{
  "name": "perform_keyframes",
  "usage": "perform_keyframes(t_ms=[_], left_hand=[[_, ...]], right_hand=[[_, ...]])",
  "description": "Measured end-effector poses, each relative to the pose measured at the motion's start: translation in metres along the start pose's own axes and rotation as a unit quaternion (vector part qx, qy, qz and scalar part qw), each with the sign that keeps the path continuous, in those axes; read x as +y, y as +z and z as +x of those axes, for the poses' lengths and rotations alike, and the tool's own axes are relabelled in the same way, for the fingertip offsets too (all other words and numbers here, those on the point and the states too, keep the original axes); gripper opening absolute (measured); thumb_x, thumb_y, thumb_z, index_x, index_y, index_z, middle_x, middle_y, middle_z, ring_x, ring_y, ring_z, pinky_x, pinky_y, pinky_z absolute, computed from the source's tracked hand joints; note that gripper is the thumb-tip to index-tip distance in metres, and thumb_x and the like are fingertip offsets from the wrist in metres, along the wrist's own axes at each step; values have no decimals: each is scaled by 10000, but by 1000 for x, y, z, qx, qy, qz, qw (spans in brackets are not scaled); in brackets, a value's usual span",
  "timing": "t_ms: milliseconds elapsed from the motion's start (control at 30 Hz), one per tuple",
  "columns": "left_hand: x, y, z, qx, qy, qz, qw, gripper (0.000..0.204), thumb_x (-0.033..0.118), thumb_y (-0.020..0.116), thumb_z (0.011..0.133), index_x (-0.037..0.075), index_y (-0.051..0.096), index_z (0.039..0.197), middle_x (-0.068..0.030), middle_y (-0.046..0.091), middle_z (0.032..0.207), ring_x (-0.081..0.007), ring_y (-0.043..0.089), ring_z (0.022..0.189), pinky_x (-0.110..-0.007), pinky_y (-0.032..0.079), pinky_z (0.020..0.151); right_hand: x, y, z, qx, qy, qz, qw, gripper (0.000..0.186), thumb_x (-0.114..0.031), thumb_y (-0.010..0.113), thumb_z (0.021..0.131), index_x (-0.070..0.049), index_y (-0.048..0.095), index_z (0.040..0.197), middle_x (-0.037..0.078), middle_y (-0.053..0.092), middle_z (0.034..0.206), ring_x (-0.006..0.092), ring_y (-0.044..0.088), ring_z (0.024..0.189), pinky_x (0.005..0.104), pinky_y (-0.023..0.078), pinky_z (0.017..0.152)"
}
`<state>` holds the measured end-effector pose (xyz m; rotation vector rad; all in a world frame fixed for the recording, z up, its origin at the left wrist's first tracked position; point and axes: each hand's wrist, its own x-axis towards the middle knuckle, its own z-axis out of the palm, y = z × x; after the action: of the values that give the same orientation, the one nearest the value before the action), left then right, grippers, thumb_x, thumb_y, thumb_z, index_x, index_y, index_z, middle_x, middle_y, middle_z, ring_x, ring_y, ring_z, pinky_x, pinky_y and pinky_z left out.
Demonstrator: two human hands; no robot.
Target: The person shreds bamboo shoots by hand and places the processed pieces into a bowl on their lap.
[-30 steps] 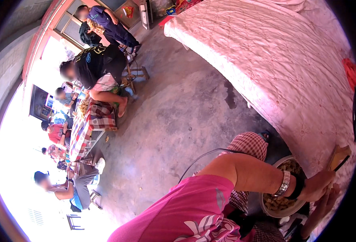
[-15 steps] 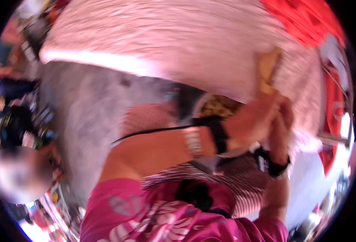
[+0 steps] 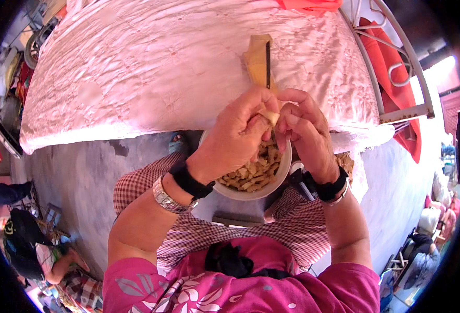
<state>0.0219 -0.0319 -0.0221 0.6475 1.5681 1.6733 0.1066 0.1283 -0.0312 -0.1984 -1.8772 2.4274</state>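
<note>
My left hand [image 3: 243, 125] pinches a small pale yellowish piece [image 3: 268, 117] just above a white round bowl [image 3: 214, 182]. My right hand [image 3: 303, 133] is curled against the same piece from the other side, fingertips close to my left thumb. The bowl holds several tan chopped pieces [image 3: 253, 175], partly hidden under my hands. Past my fingertips a flat tan object with a dark strip [image 3: 258, 57] lies on the pink quilted bed cover [image 3: 146, 68]. Beside the bowl on the right are a small dark-and-white object [image 3: 303, 182] and some crumpled brown material [image 3: 344, 161].
A red cloth [image 3: 308, 5] lies on the bed's far side, with a white metal bed frame [image 3: 415, 88] and red fabric at right. My checked-trousered legs [image 3: 136, 193] flank the bowl. Co-workers [image 3: 29, 245] sit at the lower left. Assorted items line both rims.
The view has swung round from the room and co-workers to the bed and bowl in front of me. My hands are now centred over the bowl, with the pale piece showing between them.
</note>
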Motion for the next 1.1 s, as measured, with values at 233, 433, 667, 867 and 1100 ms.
perform_keyframes(t_ms=[233, 433, 667, 867, 1100], left_hand=[[3, 6, 5, -68, -18, -138, 988, 22, 111, 468, 981, 109, 448, 972, -15, 498, 725, -49, 438, 524, -185, 394, 425], [-1, 5, 7, -106, -47, -177, 977, 44, 129, 451, 994, 128, 425, 1030, -38, 507, 765, -16, 349, 466, -174, 410, 441], [-3, 4, 11, -152, -65, -213, 963, 106, 117, 458, 984, 113, 406, 1077, -57, 517, 778, -56, 403, 492, -212, 453, 459], [1, 7, 12, -180, -56, -195, 963, 187, 75, 437, 978, 97, 390, 1158, -116, 529, 930, -108, 522, 638, -293, 526, 613], [-9, 4, 16, -173, -36, -97, 979, 168, 104, 470, 978, 102, 400, 1131, -130, 552, 989, -101, 512, 633, -299, 516, 644]], right_hand=[[-1, -7, -4, -27, -17, -67, 997, 214, -182, 520, 977, -32, 600, 1107, -23, 593, 775, 26, 492, 612, 171, 402, 529], [-1, -14, -8, -35, -43, -126, 990, 193, -176, 547, 960, -33, 602, 1078, -27, 600, 764, 35, 491, 629, 187, 411, 558], [-4, -18, -13, -10, -48, -188, 981, 121, -129, 565, 932, -15, 581, 967, -1, 589, 736, 53, 512, 641, 219, 425, 567], [-3, -22, -14, 40, -66, -199, 977, 105, -119, 564, 925, -14, 565, 923, 13, 581, 723, 62, 524, 627, 223, 425, 560], [-8, -32, -17, 83, -36, -218, 972, 107, -112, 578, 917, -8, 557, 937, 18, 582, 741, 68, 531, 593, 226, 437, 526]])
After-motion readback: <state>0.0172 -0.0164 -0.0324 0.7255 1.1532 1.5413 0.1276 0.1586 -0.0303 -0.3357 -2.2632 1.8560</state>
